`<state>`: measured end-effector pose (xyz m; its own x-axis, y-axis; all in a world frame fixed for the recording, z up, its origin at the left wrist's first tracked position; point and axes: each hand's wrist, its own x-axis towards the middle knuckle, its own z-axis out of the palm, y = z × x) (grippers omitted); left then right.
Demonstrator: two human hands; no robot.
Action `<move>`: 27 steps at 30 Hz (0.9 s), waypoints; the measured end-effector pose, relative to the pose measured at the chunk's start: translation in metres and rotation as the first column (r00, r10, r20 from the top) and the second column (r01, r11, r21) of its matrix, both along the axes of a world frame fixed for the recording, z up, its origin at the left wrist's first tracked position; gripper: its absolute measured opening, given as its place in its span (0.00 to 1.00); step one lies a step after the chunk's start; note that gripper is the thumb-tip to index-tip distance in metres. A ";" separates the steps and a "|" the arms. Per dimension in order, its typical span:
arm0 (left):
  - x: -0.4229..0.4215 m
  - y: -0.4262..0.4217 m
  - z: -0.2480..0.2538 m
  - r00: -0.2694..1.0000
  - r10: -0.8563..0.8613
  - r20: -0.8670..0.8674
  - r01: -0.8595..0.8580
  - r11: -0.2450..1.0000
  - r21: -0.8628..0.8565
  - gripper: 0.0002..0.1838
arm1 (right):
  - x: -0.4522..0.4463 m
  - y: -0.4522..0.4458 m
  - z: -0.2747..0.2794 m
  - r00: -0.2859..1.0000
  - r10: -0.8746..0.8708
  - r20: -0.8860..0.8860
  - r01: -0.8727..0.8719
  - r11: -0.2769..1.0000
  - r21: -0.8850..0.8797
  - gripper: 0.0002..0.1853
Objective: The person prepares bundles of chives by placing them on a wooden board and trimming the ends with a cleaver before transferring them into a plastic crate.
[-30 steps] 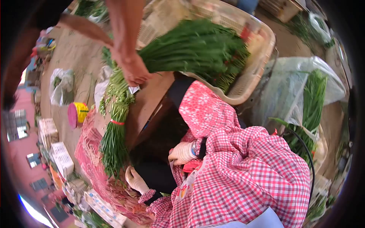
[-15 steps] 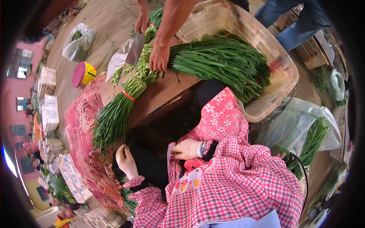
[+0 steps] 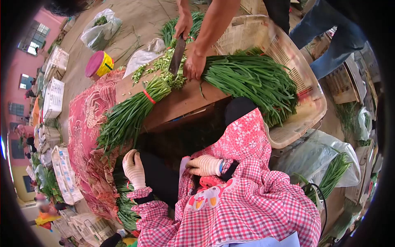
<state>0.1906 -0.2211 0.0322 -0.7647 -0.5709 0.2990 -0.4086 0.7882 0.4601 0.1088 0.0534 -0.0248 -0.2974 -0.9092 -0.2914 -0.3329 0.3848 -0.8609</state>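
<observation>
My left hand (image 3: 134, 168), in a pale striped glove, rests by my dark trouser leg (image 3: 156, 177), fingers loosely bent, nothing visible in it. In my lap lies my right hand (image 3: 205, 165), also gloved, fingers stretched over the pink checked apron, tips beside a pale lilac edge (image 3: 184, 166). Just beyond my left hand, a bunch of long green leafy stalks (image 3: 123, 119) with a red band hangs off a wooden board (image 3: 185, 99). Across the board, another person's hand (image 3: 194, 64) presses near cut stalk ends while their other hand (image 3: 184, 25) grips a cleaver (image 3: 177, 56).
A plastic crate (image 3: 302, 74) at right holds a heap of banded green bunches (image 3: 251, 78). Red patterned cloth (image 3: 88, 119) drapes at left, over more greens (image 3: 127, 206). A yellow and pink tub (image 3: 99, 64) and plastic bags (image 3: 101, 33) stand on the floor.
The view has shifted, so the board and crate sit lower and farther right. The other person's cleaver has moved closer to their pressing hand. My hands stay nearly still.
</observation>
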 end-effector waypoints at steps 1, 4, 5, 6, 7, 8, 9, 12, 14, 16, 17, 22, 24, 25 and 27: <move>0.000 0.001 0.001 1.000 0.003 -0.003 -0.003 1.000 0.002 0.08 | 0.000 0.000 0.000 1.000 0.000 -0.008 0.000 1.000 0.009 0.20; 0.000 0.001 0.001 1.000 -0.002 -0.016 0.002 1.000 0.007 0.08 | 0.000 0.000 0.000 1.000 0.003 -0.013 -0.003 1.000 0.017 0.20; 0.000 0.000 0.000 1.000 -0.007 -0.018 0.007 1.000 0.003 0.08 | 0.000 0.000 0.000 1.000 0.003 -0.007 -0.003 1.000 0.015 0.19; 0.000 -0.001 0.000 1.000 -0.013 -0.020 0.013 1.000 -0.001 0.08 | 0.000 0.000 -0.002 1.000 0.006 -0.006 -0.005 1.000 0.015 0.19; -0.001 -0.001 0.000 1.000 -0.011 -0.019 0.011 1.000 0.000 0.08 | 0.001 -0.001 -0.004 1.000 0.003 -0.005 -0.003 1.000 0.015 0.19; -0.001 0.000 0.001 1.000 -0.016 -0.014 0.016 1.000 -0.013 0.08 | 0.001 -0.001 -0.004 1.000 0.000 -0.003 0.000 1.000 0.015 0.19; -0.001 0.000 0.002 1.000 -0.022 -0.009 0.022 0.999 -0.026 0.08 | 0.001 -0.001 -0.003 1.000 0.000 -0.002 0.000 1.000 0.015 0.19; -0.001 0.002 0.004 1.000 -0.012 0.006 0.013 0.999 -0.036 0.07 | 0.000 -0.001 0.000 1.000 0.009 -0.014 -0.009 1.000 0.027 0.19; -0.002 0.002 0.004 1.000 -0.012 0.004 0.013 0.999 -0.033 0.07 | 0.000 -0.001 0.000 1.000 0.008 -0.016 -0.008 1.000 0.022 0.19; -0.002 0.002 0.004 1.000 -0.012 0.002 0.012 0.999 -0.031 0.07 | 0.000 0.000 -0.001 1.000 0.008 -0.015 -0.008 1.000 0.015 0.19; -0.002 0.002 0.003 1.000 -0.015 -0.008 0.014 1.000 -0.026 0.07 | 0.000 0.000 -0.001 1.000 0.008 -0.014 -0.008 1.000 0.009 0.19; -0.001 0.000 0.000 1.000 0.000 -0.012 0.000 1.000 -0.001 0.07 | 0.001 -0.001 -0.002 1.000 0.008 -0.002 -0.008 1.000 0.015 0.19; -0.001 0.000 0.000 1.000 -0.008 -0.017 0.007 1.000 -0.019 0.07 | 0.001 0.000 -0.005 1.000 0.003 0.003 -0.003 1.000 0.007 0.19; -0.001 0.000 0.000 1.000 -0.007 -0.016 0.007 1.000 -0.018 0.07 | 0.001 0.000 -0.006 1.000 -0.005 0.004 0.005 1.000 -0.007 0.20; -0.001 0.000 0.000 0.999 -0.022 -0.026 0.022 0.999 -0.027 0.08 | 0.002 0.000 -0.008 1.000 -0.011 0.006 0.012 1.000 -0.020 0.20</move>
